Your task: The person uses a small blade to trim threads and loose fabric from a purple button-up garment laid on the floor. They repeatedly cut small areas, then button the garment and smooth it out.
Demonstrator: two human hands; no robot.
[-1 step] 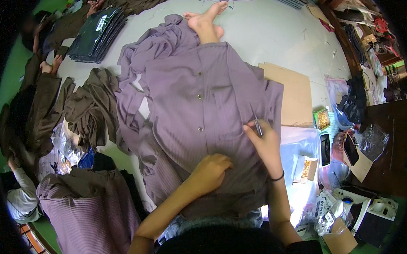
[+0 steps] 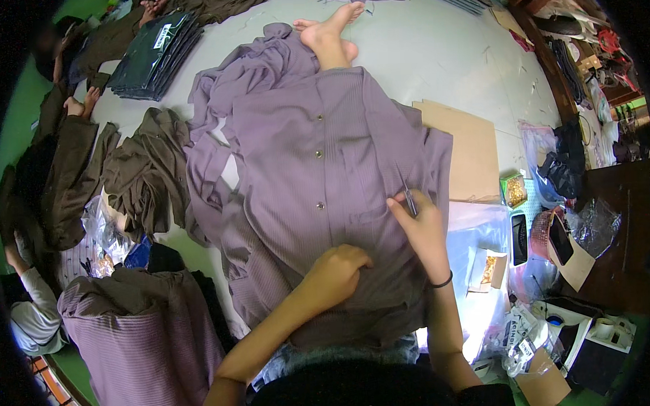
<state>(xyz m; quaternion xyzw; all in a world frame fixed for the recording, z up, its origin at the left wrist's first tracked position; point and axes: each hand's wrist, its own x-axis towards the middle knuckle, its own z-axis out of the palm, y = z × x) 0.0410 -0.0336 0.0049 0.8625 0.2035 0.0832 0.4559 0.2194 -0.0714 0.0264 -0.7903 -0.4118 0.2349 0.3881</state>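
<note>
A mauve ribbed button-up shirt (image 2: 280,169) is spread over my lap and legs, its front upward, with several metal buttons down the placket and a chest pocket. My left hand (image 2: 337,273) rests on its lower front, fingers curled closed on the cloth; the fingertips are partly hidden. To the right of the pocket, my right hand (image 2: 422,224) is closed round slim metal thread snips (image 2: 410,201), pointed blades toward the far side, just over the shirt.
Mauve cloth (image 2: 261,68) and brown garments (image 2: 145,164) lie to the left. A mauve fabric bundle (image 2: 143,349) stands near left. Packaged garments (image 2: 155,58) are stacked far left. Cardboard (image 2: 468,153), clear plastic and a small box (image 2: 486,270) lie right. Another person's arm (image 2: 35,288) shows at the left edge.
My right hand and the snips have shifted very slightly. My left fingers look a little more curled. The shirt lies as before.
</note>
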